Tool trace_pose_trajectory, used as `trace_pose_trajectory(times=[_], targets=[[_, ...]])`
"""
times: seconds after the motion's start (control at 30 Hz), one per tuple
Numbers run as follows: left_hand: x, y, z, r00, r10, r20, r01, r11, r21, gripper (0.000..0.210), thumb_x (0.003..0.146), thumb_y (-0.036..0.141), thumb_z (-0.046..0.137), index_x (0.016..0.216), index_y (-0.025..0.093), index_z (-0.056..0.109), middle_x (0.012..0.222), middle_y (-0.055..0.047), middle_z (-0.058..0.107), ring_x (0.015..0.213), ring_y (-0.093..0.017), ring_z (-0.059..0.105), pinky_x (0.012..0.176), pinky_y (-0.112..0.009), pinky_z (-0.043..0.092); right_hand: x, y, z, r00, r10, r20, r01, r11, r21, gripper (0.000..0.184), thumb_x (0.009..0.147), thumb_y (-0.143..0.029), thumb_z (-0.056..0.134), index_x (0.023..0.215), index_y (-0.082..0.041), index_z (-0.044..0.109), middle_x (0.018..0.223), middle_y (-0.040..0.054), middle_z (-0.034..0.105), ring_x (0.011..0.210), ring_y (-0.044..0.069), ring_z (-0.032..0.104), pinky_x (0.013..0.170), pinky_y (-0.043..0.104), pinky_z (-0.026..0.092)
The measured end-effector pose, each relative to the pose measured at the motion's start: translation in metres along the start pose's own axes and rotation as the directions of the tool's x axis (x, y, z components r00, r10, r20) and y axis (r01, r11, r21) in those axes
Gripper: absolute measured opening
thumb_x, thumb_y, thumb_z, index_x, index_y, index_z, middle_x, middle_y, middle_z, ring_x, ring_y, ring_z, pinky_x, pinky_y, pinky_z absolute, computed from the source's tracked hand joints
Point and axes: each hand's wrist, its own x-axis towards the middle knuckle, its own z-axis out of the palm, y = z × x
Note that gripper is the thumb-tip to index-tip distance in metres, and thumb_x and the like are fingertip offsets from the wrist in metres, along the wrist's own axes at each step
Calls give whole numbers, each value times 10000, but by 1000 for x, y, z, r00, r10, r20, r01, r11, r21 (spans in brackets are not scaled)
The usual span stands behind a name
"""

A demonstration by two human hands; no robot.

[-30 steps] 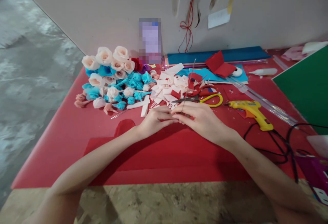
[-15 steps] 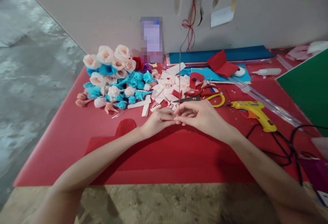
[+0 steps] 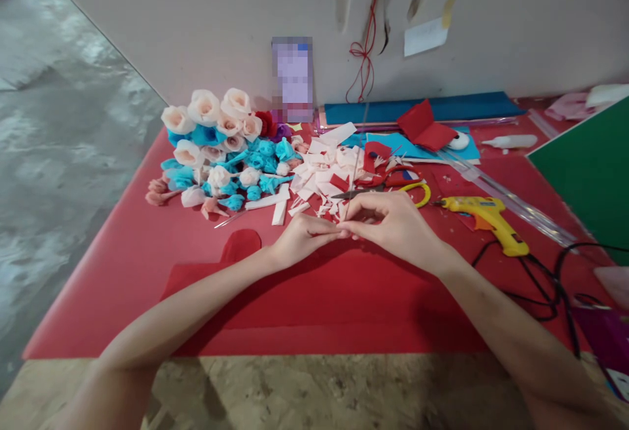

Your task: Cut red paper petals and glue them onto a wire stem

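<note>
A thin wire-like stick [image 3: 357, 155] rises from between my fingers and leans a little to the right at its top. My right hand [image 3: 396, 230] is closed around its lower end in a pinch. My left hand [image 3: 299, 240] meets it from the other side, fingertips pressed together against the right ones; whatever they grip is hidden. Beneath both hands lies a sheet of red crepe paper [image 3: 314, 292], with a rounded red piece [image 3: 242, 245] by my left forearm. Scissors [image 3: 415, 192] with yellow and red handles lie just behind my right hand.
Paper flowers [image 3: 204, 107] in cream, blue and pink crowd the back left. Cream paper pieces [image 3: 314, 171] are heaped in the middle. On the right lie a yellow glue gun [image 3: 484, 210] with a black cord, clear sticks [image 3: 521, 197] and a green board [image 3: 590, 174]. A blurred-out phone-like object [image 3: 293, 79] leans on the wall.
The stick has tilted, its upper end shifting to the right. Both hands stay in nearly the same place, fingertips still together.
</note>
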Motion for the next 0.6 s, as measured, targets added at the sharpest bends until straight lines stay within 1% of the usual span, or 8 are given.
trace_pose_trajectory(times=[0.17,0.3,0.4,0.5,0.6], targets=[[0,1,1,999,-36,-7,36,999,2,149,788,220,599,842,191,735,819,-51,743,668,-152,688,615,-221,532,-3,-5,-1,999,-37,-16,35,995,-92,104,708,-93,635,620,-147,617,626,-16,644,575,89,580,567,192,430],[-1,3,3,998,-65,-27,65,998,-8,157,786,218,602,871,177,727,823,-45,742,664,-142,679,617,-213,527,-2,-5,0,999,-23,-40,19,995,-99,125,695,-88,647,589,-142,608,602,-15,645,565,92,581,550,193,419],[-2,13,3,994,-88,-62,87,996,-27,181,786,217,603,916,155,712,872,-55,738,728,-151,686,670,-217,538,-3,-4,0,997,-24,-79,16,995,-100,113,693,-120,666,593,-138,615,618,-1,655,577,99,581,553,199,422],[-2,26,3,989,-116,-89,109,991,-72,200,808,214,576,951,141,696,904,-62,734,780,-154,693,725,-220,549,-4,-4,1,993,-11,-116,11,1000,0,130,709,-162,664,597,-137,603,635,8,657,594,109,592,548,201,440],[-3,37,4,979,-199,-53,181,955,-235,213,845,214,521,954,132,684,875,-63,737,760,-140,700,706,-209,564,-6,-8,2,992,17,-127,-1,992,129,166,719,-171,655,577,-138,576,640,12,648,616,118,598,551,205,452]])
